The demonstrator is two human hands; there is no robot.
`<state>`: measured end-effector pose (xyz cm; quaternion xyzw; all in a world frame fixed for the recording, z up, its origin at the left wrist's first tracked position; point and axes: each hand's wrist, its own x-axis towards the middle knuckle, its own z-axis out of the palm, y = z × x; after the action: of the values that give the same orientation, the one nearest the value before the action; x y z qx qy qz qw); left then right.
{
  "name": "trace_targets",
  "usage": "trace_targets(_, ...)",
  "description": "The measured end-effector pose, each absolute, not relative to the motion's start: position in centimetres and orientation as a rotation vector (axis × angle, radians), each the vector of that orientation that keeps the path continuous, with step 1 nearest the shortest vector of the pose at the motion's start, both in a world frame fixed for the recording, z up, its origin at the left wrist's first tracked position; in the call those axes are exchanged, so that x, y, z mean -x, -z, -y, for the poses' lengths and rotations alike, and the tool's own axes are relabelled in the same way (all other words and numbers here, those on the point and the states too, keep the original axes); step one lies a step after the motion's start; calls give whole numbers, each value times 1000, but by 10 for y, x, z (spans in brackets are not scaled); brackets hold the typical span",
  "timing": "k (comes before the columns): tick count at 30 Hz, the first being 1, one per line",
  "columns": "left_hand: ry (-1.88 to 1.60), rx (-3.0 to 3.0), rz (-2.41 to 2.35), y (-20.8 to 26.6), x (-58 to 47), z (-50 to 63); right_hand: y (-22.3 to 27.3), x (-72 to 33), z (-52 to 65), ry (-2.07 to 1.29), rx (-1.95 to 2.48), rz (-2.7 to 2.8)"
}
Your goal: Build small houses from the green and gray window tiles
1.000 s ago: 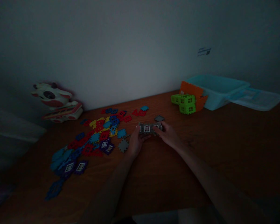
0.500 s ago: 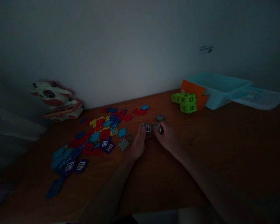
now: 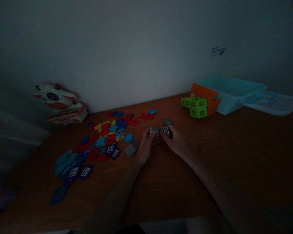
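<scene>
I have the gray windowed panels (image 3: 156, 132) between both hands at the middle of the wooden table (image 3: 171, 185); I can't tell whether they touch its surface. My left hand (image 3: 145, 150) grasps their left end and my right hand (image 3: 176, 142) grips the right, thumb across the front. A gray toothed piece (image 3: 168, 122) lies just beyond, and a gray square (image 3: 130, 150) sits left of my left hand. Farther left I see scattered colored pieces (image 3: 100, 141), then a cow toy (image 3: 57, 100). Far right, a green block (image 3: 198, 108) stands before an orange panel (image 3: 205, 92), beside a teal bin (image 3: 227, 104).
</scene>
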<state>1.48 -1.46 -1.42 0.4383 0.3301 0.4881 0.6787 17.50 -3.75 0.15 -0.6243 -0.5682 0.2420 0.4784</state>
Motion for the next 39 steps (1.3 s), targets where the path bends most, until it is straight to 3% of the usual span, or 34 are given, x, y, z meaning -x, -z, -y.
trace_targets(16,-1060,-523,-711,-18,-11,12,-11,-173,37,-930,1323,1207)
trace_targets(39,-1096,-335,-618,-15,-3,5,4,-180,24,-1004,1217,742)
